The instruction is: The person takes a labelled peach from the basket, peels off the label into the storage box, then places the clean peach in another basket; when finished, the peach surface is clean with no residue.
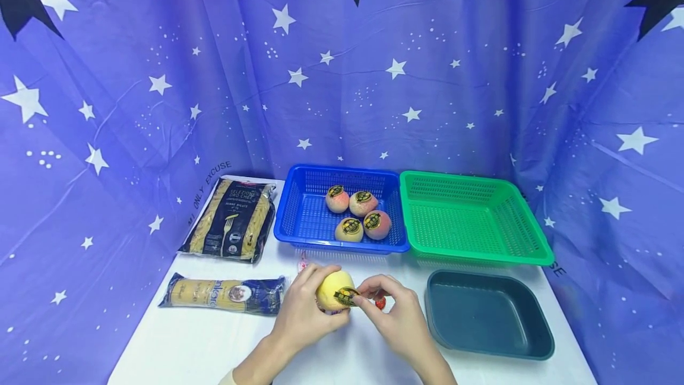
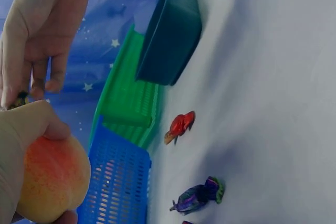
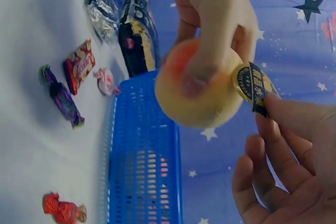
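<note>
Two hands meet low in the middle of the head view, right over the white table (image 1: 203, 343). Left hand (image 1: 304, 314) is curled round a yellow-pink peach (image 1: 332, 289), thumb pressed on its side, holding it up off the table. Right hand (image 1: 395, 314) comes in from the lower right, fingertips pinching the edge of the dark round sticker (image 1: 346, 297) on the peach — the right wrist view shows the sticker partly lifted off the skin.

Loose wrapped candies lie around the hands, a red one (image 1: 380, 302) just right of the peach. Behind, centre frame, a blue basket (image 1: 304, 218) holds four more stickered peaches (image 1: 357, 214); a green basket (image 1: 470, 218) sits touching its right side, and a dark teal tray (image 1: 488, 316) is lower right. Two pasta bags sit on the left — a big one (image 1: 232, 218) further back, a long one (image 1: 224, 294) nearer.
</note>
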